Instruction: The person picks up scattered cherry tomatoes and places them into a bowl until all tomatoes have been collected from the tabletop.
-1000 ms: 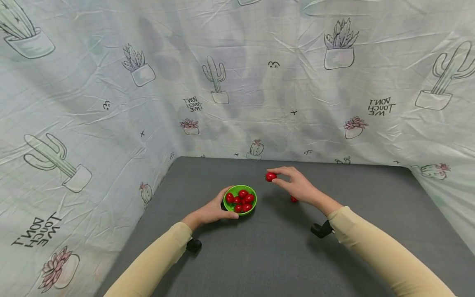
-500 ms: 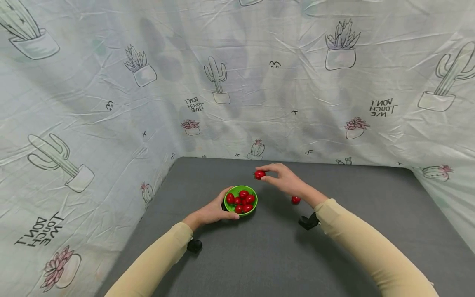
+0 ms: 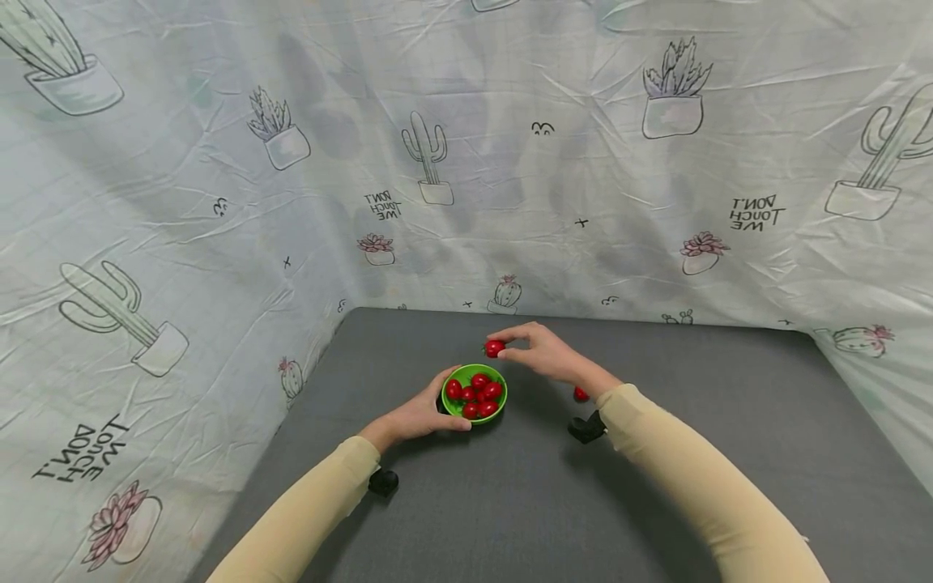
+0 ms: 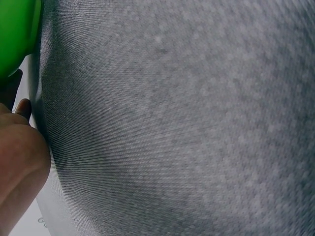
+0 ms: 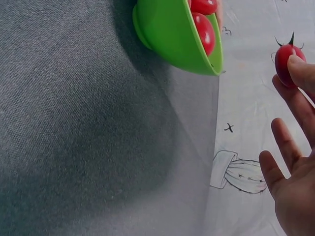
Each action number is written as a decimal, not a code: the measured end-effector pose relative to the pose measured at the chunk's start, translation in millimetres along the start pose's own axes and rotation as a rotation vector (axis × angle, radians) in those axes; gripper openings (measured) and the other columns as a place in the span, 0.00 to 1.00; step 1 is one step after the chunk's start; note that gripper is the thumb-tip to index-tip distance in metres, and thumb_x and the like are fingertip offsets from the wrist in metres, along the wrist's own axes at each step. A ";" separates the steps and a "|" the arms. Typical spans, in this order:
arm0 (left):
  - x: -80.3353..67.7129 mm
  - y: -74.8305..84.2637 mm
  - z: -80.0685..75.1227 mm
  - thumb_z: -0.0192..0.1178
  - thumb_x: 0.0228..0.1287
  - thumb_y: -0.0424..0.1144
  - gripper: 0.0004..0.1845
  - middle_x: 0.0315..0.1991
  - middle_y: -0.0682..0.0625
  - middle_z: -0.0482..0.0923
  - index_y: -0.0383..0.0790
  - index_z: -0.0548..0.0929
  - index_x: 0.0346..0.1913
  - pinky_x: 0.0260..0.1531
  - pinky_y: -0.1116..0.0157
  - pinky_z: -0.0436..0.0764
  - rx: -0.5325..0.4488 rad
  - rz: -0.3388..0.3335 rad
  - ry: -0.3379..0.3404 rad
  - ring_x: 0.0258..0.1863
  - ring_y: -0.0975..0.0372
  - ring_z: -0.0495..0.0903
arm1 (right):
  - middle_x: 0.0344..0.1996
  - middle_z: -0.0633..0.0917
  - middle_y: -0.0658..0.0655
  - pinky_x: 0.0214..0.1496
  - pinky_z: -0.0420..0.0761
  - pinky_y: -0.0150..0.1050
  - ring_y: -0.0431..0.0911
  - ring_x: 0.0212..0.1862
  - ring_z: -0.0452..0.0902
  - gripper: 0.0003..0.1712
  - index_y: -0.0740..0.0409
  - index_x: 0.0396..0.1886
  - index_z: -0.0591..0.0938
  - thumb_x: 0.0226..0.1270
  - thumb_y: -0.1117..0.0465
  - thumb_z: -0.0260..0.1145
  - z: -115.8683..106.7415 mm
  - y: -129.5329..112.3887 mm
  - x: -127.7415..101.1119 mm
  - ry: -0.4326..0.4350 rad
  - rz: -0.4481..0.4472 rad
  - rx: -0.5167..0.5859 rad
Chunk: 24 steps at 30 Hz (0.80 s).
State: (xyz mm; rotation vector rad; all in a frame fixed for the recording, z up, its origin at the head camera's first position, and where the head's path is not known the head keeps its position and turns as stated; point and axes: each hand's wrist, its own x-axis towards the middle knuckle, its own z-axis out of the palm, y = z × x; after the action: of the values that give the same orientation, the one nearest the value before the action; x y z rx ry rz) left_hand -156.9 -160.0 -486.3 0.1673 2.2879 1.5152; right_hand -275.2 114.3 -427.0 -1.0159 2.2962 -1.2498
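Right hand (image 3: pixel 545 354) had carried pinched cherry tomato (image 3: pixel 494 348) leftward from a second ago; now hung at upper right rim of green bowl (image 3: pixel 497 409), frame centre. Grip: thumb and forefinger tips on tomato, other fingers loose. Judged: drop into bowl close.
Left hand (image 3: pixel 420 412) stayed curled on bowl's left rim, steadying.
Bowl held several cherry tomatoes (image 3: pixel 474 392).
One loose tomato (image 3: pixel 580 394) on tabletop (image 3: pixel 729 453), right of bowl, partly behind right wrist.
Open grey room lower frame and right; cactus-print cloth (image 3: pixel 219 202) walled back and left.
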 end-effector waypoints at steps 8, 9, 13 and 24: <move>1.1 -1.4 0.5 0.74 0.63 0.47 0.55 0.78 0.49 0.55 0.52 0.47 0.82 0.71 0.44 0.57 -0.005 -0.009 0.001 0.75 0.55 0.58 | 0.59 0.83 0.48 0.63 0.73 0.55 0.49 0.64 0.73 0.21 0.50 0.64 0.84 0.75 0.54 0.68 8.4 5.1 9.7 -0.053 -0.047 0.036; 1.2 -1.5 0.6 0.74 0.63 0.47 0.55 0.77 0.49 0.55 0.52 0.47 0.82 0.71 0.44 0.57 -0.007 -0.007 0.000 0.75 0.55 0.58 | 0.58 0.84 0.48 0.63 0.73 0.54 0.49 0.64 0.73 0.21 0.50 0.64 0.84 0.74 0.54 0.69 9.5 6.1 11.1 -0.055 -0.043 0.039; 1.6 -1.1 0.3 0.74 0.63 0.46 0.54 0.77 0.50 0.55 0.52 0.47 0.82 0.71 0.45 0.58 -0.012 0.004 -0.007 0.75 0.55 0.59 | 0.56 0.85 0.48 0.63 0.74 0.55 0.52 0.63 0.75 0.19 0.49 0.61 0.86 0.73 0.55 0.70 14.0 9.9 16.2 -0.063 -0.041 0.058; 2.7 -3.0 -1.1 0.73 0.64 0.46 0.54 0.78 0.50 0.54 0.52 0.46 0.82 0.71 0.46 0.59 -0.009 -0.011 -0.015 0.75 0.55 0.58 | 0.54 0.86 0.48 0.61 0.77 0.50 0.50 0.62 0.76 0.18 0.50 0.58 0.87 0.70 0.61 0.72 24.4 9.3 24.7 -0.126 -0.046 0.113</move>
State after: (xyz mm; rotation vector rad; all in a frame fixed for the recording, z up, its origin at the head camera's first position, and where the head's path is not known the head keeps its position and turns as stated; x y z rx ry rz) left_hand -159.4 -161.3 -489.3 0.1624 2.2660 1.5139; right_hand -282.0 85.3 -447.3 -1.0806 2.0942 -1.2796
